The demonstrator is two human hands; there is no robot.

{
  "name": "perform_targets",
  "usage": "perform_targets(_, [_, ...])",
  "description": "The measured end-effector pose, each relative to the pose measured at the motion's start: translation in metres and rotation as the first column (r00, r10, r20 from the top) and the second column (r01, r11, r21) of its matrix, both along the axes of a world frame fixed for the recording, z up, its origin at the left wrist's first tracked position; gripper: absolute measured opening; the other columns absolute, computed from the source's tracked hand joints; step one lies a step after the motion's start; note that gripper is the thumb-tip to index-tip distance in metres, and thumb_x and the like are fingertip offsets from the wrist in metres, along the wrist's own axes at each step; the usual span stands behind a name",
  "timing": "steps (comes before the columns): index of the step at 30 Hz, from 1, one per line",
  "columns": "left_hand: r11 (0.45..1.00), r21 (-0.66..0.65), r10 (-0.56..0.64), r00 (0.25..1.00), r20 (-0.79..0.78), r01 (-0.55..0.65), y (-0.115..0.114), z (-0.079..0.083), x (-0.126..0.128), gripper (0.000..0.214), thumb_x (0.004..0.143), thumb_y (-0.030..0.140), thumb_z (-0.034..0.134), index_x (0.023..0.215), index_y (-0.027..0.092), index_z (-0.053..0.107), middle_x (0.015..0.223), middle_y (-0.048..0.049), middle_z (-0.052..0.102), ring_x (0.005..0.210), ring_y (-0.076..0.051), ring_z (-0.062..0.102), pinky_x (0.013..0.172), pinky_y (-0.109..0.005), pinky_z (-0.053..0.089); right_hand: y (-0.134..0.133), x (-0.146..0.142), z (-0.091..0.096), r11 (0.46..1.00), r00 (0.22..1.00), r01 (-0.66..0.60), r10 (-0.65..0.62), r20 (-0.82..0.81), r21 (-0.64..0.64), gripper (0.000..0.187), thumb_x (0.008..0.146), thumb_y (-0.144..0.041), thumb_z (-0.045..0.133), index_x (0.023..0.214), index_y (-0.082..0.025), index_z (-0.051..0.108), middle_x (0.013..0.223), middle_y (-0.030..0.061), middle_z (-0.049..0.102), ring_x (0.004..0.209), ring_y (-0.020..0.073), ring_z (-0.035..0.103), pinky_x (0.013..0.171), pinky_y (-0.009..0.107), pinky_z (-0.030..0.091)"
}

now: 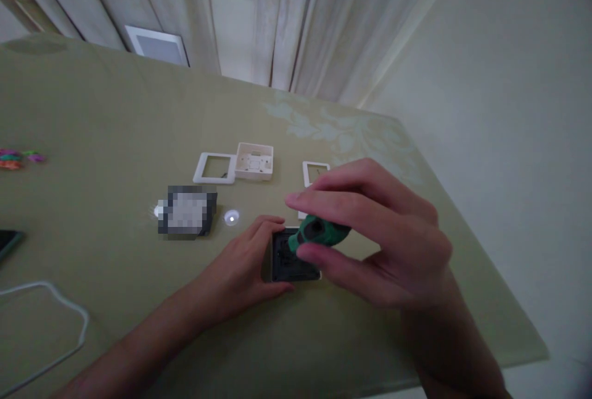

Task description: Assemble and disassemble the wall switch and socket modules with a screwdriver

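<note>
My left hand [252, 257] is closed around the left side of a small square panel [296, 268] with a dark inside and a pale edge, thumb at its near edge and fingers at its far edge. In my right hand [379, 238] is a screwdriver with a green and black handle [324, 232], gripped between thumb and fingers and tilted over the panel. The screwdriver's tip is hard to make out against the dark surface. Just beyond, a white frame [316, 164] lies partly hidden behind my right hand.
Further back lie a white square frame [200, 168] and an open white box [254, 164]. A blurred dark-edged item [210, 214] and a small clear disc [232, 218] sit left of the panel. A white cable [69, 303], a dark device [8, 242] and colourful pieces [12, 158] are far left.
</note>
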State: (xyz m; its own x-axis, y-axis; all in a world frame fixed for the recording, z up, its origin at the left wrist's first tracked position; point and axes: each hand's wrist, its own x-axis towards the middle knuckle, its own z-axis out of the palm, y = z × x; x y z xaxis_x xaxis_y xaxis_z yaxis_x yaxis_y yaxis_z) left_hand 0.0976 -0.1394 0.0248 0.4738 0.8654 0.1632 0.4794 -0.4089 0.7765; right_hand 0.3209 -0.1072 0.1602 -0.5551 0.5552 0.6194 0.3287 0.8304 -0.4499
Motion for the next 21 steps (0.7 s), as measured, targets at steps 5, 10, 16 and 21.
perform_targets(5, [0.997,-0.065,-0.028,0.999,0.02,0.029,-0.0004,-0.0023,0.0002,0.074,0.083,0.035,0.089,0.145,0.031,0.049,0.152,-0.012,0.06,0.139,-0.04,0.064,0.112,-0.06,0.06,0.0013,0.0002,0.0028,0.995,0.997,-0.063,0.066,0.031,-0.08,0.05,0.101,-0.01,0.057,0.149,-0.023,0.065,0.137,0.0077,0.075,0.129,0.0233,0.072,0.11,0.038,0.061])
perform_targets(10, [0.993,-0.117,0.029,0.995,0.091,-0.018,-0.0021,-0.0036,0.0048,0.071,0.079,0.031,0.09,0.138,0.029,0.05,0.139,-0.0113,0.065,0.127,-0.038,0.069,0.102,-0.058,0.063,-0.0014,0.002,0.0039,0.982,0.997,-0.074,0.072,-0.019,-0.175,0.061,0.096,-0.009,0.059,0.154,-0.025,0.062,0.136,0.0072,0.077,0.123,0.0233,0.076,0.107,0.039,0.064])
perform_targets(16, [0.989,-0.141,0.062,0.991,0.116,-0.045,-0.0034,-0.0052,0.0051,0.069,0.083,0.035,0.09,0.139,0.029,0.051,0.137,-0.0109,0.068,0.125,-0.037,0.07,0.101,-0.057,0.062,-0.0053,0.0012,0.0016,0.963,0.992,-0.04,0.007,-0.122,-0.267,0.068,0.094,-0.01,0.066,0.158,-0.033,0.059,0.138,0.0052,0.077,0.12,0.0256,0.078,0.099,0.04,0.07])
perform_targets(21, [0.994,-0.072,0.09,0.991,0.102,-0.083,-0.0028,-0.0042,0.0029,0.073,0.083,0.04,0.093,0.141,0.029,0.052,0.14,-0.0113,0.068,0.129,-0.037,0.069,0.108,-0.059,0.06,-0.0049,0.002,0.0028,0.955,0.966,-0.078,0.001,-0.259,-0.286,0.068,0.091,-0.006,0.068,0.154,-0.031,0.063,0.136,0.0055,0.077,0.121,0.0286,0.077,0.1,0.042,0.071])
